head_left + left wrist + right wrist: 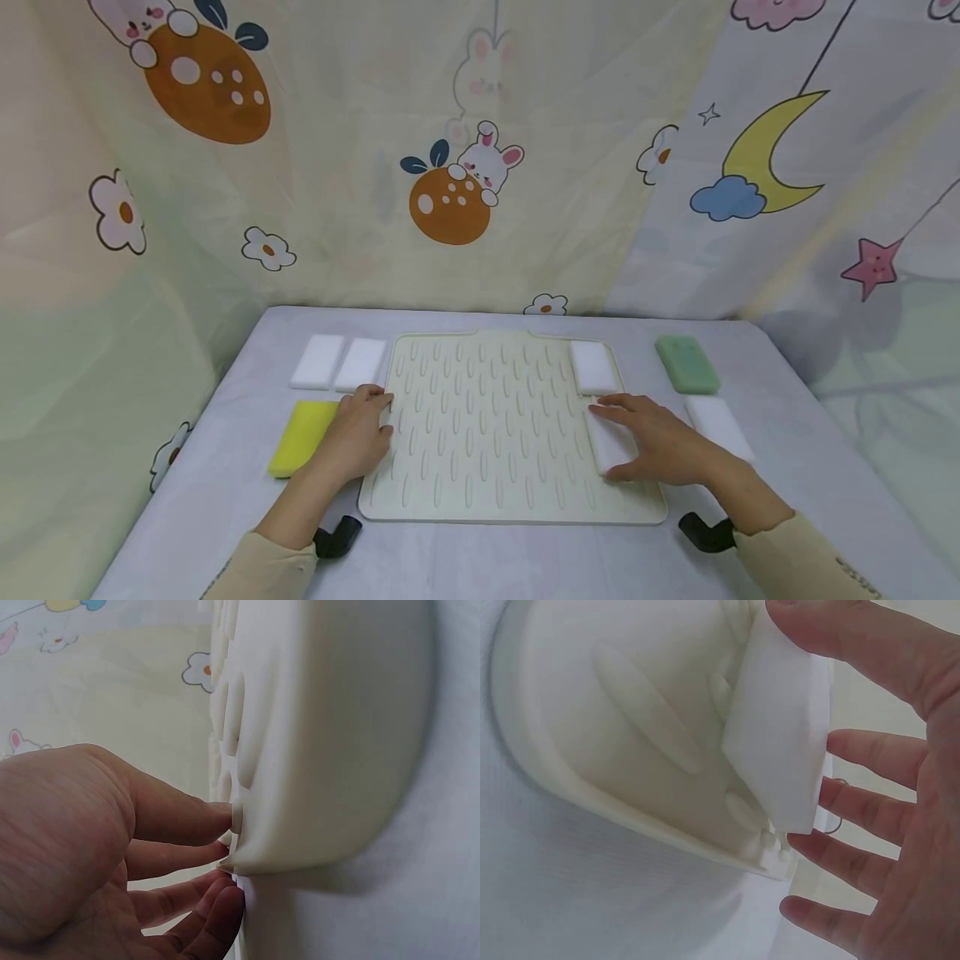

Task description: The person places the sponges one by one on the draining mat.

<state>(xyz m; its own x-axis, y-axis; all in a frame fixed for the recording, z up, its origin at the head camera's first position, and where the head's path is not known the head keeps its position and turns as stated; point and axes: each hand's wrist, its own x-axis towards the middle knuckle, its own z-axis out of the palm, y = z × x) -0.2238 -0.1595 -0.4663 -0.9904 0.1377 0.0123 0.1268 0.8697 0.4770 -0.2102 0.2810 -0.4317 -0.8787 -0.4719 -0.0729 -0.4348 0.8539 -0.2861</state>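
Note:
An off-white ridged drying mat [487, 425] lies flat before me. At its left edge rests my left hand [362, 433]; the left wrist view has the thumb [217, 823] on the ridges and the other fingers at the rim. My right hand [652, 437] spans a white sponge block [609, 437] on the mat's right side, thumb at the near end and fingers at the far end. In the right wrist view the fingertips meet the edges of the block [776, 727]. A second white block [593, 367] lies just beyond it on the mat.
Left of the mat are two white blocks [318, 362] side by side and a yellow sponge [302, 437]. To the right lie a green sponge [687, 364] and a white block [717, 427], partly behind my right hand. A printed curtain [337, 167] hangs behind the table.

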